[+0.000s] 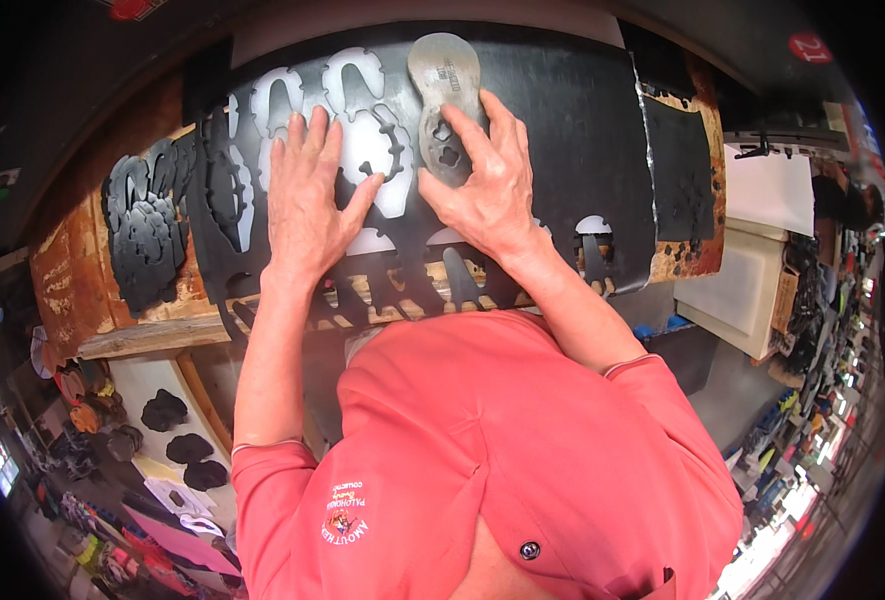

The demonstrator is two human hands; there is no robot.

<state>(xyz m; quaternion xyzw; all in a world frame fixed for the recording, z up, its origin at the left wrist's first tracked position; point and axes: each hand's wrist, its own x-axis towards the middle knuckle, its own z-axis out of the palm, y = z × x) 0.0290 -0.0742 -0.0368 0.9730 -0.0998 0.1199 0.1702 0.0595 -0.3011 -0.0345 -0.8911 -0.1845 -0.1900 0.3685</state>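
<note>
Light: bright and even at centre, falling from above.
Glare: pale sheen on the black rubber sheet (563, 130), upper centre.
Shadows: soft, short.
Edges: heavy fisheye bend, dark vignette all round.
Focus: centre sharp, lower corners smeared.

A worn wooden workbench (73, 290), its top scuffed orange-brown, carries a large black rubber sheet (563, 140) that covers most of it. The sheet is cut through with sole-shaped openings toward its left and near edge, where the wood shows through the holes. A grey metal sole-shaped cutting die (445, 100) lies on the sheet near the far edge. At the left end of the bench sits a heap of black cut-out pieces (148, 225), and a smaller black sheet (678, 165) lies at the right end
</note>
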